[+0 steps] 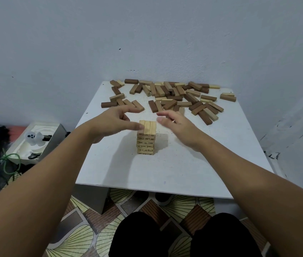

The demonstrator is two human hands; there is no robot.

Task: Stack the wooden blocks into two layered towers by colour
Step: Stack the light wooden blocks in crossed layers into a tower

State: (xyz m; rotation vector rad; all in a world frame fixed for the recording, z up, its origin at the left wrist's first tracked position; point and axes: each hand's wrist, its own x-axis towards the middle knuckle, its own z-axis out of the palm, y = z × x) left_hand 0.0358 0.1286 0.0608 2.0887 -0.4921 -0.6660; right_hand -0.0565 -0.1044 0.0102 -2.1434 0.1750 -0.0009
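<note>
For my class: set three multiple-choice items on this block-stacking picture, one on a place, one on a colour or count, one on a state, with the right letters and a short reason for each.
1. Where does the loose pile of blocks lie on the white table?
A. along the far edge by the wall
B. at the near edge
C. on the floor

2. How many blocks form the top layer of the tower?
A. one
B. three
C. five

3. What is the left hand doing?
A. lifting a dark block
B. resting flat on the table
C. touching the tower's top with a fingertip

Answers: 1 A, the pile spreads beside the wall. 2 B, three pale blocks lie side by side on top. 3 C, its finger meets the top left block; the right hand hovers open beside it.
</note>
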